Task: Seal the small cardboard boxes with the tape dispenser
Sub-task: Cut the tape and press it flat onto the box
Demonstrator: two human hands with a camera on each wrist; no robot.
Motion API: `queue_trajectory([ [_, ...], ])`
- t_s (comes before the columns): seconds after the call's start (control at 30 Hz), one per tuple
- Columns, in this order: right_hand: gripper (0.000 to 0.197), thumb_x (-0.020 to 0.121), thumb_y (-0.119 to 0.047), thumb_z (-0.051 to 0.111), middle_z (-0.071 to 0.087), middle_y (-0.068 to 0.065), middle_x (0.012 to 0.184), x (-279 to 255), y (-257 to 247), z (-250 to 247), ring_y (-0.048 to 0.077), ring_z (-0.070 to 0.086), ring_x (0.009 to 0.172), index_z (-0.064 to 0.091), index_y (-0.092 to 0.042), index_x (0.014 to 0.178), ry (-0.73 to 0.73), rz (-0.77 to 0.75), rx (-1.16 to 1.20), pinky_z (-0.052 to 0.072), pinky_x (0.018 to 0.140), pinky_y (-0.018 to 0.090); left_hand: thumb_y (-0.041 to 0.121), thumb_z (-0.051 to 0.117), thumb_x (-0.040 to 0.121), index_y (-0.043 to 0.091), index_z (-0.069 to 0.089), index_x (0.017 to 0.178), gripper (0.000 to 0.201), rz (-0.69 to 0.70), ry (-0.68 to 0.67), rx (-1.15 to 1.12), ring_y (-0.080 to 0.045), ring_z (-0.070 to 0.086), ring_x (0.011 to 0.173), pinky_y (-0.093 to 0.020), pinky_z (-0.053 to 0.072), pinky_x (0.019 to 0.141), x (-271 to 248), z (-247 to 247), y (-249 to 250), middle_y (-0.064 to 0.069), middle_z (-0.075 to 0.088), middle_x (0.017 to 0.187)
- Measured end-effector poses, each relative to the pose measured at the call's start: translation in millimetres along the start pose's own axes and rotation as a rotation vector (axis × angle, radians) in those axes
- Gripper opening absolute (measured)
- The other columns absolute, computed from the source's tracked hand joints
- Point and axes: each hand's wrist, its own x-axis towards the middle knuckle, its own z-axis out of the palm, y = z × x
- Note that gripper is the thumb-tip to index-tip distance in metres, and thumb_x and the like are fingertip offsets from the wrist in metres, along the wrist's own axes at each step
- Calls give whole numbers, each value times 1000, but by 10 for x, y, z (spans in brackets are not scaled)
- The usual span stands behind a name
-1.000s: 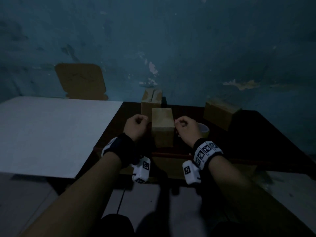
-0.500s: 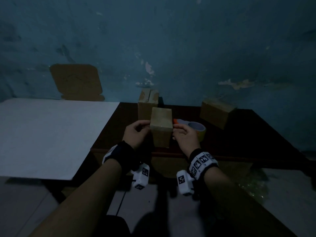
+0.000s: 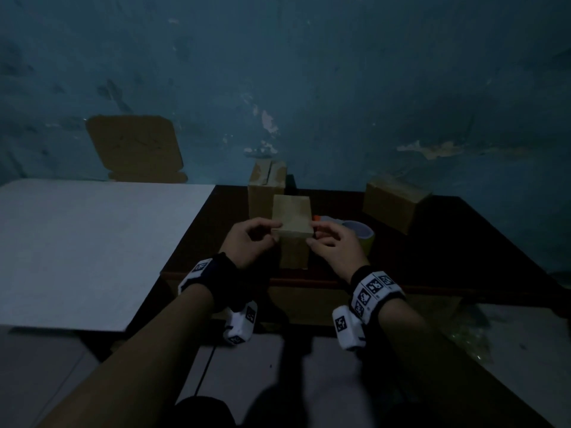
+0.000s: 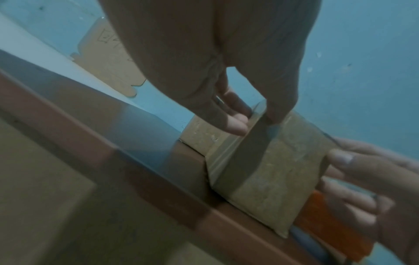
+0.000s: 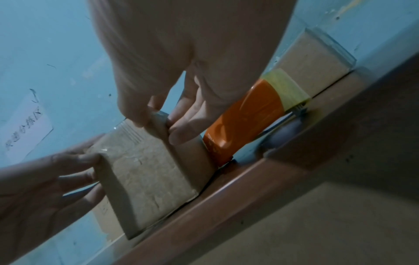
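Small cardboard box (image 3: 291, 216) upright at the near edge of the dark worktop (image 3: 463, 242), held from both sides, probably steadied for taping. Left hand (image 3: 247, 245) and right hand (image 3: 335, 247) curled, fingers (image 4: 235, 123) pinching its top corners. Orange tape dispenser (image 5: 244, 118) lying just behind, untouched. Two more boxes farther back.

A dim, makeshift packing corner in a plain room: a peeling blue-painted wall (image 3: 309, 88) backs a dark brown wooden table (image 3: 432, 242) bearing 3 small brown cardboard boxes (image 3: 392, 205), with a white board (image 3: 92, 242) at 9 o'clock.
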Motion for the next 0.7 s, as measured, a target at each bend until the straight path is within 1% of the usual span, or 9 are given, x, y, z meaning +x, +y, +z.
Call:
queue_trajectory([
  [0.1, 27, 83, -14, 74, 64, 1, 100, 33, -28, 3, 8, 66, 79, 64, -20, 106, -10, -5, 2, 54, 70, 20, 19, 65, 88, 38, 66, 109, 28, -8, -13, -2, -14, 53, 117, -43, 51, 96, 14, -26, -7, 9, 52, 129],
  [0.13, 25, 82, -14, 75, 65, 3, 99, 51, -30, 2, 9, 67, 78, 64, -21, 104, -18, -3, -2, 55, 70, 24, 19, 66, 88, 37, 66, 109, 28, -19, -18, -10, -15, 53, 116, -42, 51, 94, 17, -40, -6, 8, 52, 129],
  [0.2, 24, 80, -15, 76, 67, 6, 99, 76, -38, -3, 14, 68, 80, 64, -21, 100, -38, -2, -6, 58, 71, 31, 17, 67, 86, 35, 66, 109, 29, -39, -40, -22, -14, 54, 114, -38, 52, 91, 24, -62, -7, 7, 52, 129],
  [0.23, 24, 80, -16, 77, 67, 5, 100, 86, -40, -3, 16, 69, 83, 63, -22, 98, -46, -2, -6, 59, 71, 32, 17, 68, 86, 35, 66, 109, 30, -39, -44, -22, -14, 55, 113, -37, 52, 91, 30, -69, -13, 7, 53, 128],
  [0.3, 23, 79, -18, 78, 67, 5, 102, 108, -33, 0, 19, 69, 88, 63, -22, 96, -50, -7, -12, 59, 68, 33, 17, 69, 85, 33, 66, 108, 28, -11, -30, -2, -13, 56, 113, -34, 51, 91, 46, -66, -25, 6, 55, 126],
  [0.37, 23, 79, -19, 77, 66, 6, 103, 113, -26, 8, 19, 68, 89, 62, -20, 96, -49, -17, -22, 59, 66, 34, 16, 69, 85, 30, 66, 107, 26, 11, -12, 3, -12, 58, 111, -31, 51, 89, 57, -47, -39, 5, 58, 122],
  [0.43, 23, 79, -19, 77, 65, 3, 106, 119, -10, 16, 18, 68, 89, 62, -19, 97, -43, -14, -24, 59, 65, 33, 15, 70, 84, 27, 66, 105, 25, 33, 3, 19, -12, 59, 109, -34, 52, 91, 79, -27, -74, 5, 59, 120],
  [0.53, 20, 81, -20, 76, 63, -5, 112, 117, 4, 27, 17, 66, 93, 61, -23, 92, -37, -20, -30, 58, 63, 31, 16, 71, 83, 28, 66, 102, 23, 55, 31, 34, -11, 59, 108, -40, 52, 94, 96, -2, -107, 5, 59, 119],
  [0.7, 19, 80, -21, 77, 65, 3, 107, 93, -48, 29, 17, 66, 90, 59, -27, 86, -42, -27, -63, 58, 62, 31, 17, 70, 83, 28, 66, 104, 24, 34, 11, 50, -11, 56, 113, -40, 49, 97, 83, -19, -52, 7, 58, 121],
])
